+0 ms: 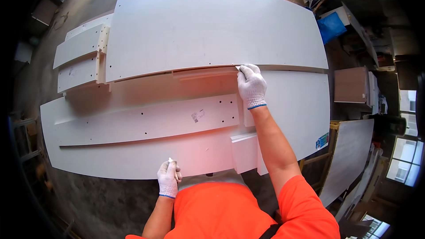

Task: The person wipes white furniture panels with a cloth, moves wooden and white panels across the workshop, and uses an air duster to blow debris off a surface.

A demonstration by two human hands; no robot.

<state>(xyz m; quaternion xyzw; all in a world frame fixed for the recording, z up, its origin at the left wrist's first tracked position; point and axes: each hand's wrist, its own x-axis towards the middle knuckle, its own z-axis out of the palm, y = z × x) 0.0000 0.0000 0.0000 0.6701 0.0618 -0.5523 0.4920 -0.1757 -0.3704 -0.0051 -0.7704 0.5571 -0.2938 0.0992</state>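
Note:
My right hand [251, 83], in a white knit glove with a blue cuff, is closed at the near edge of a large white panel [212, 26]. A small white flat piece [238, 68] pokes out from its fingertips against that edge; its kind is unclear. By the table's front, close to my body, my left hand [168, 179], gloved alike, is closed round a small white object with a narrow tip [170, 159], mostly hidden by the fingers. Between the hands lies a long white board [119, 119] with several dark holes and a smudged label, on a larger white panel [195, 159].
Drilled white boards [79, 53] are stacked at the left. A small white block [245, 152] stands at the front edge, right of centre. Further right are a blue bag [331, 27], a brown box [352, 85] and a leaning grey panel [347, 159].

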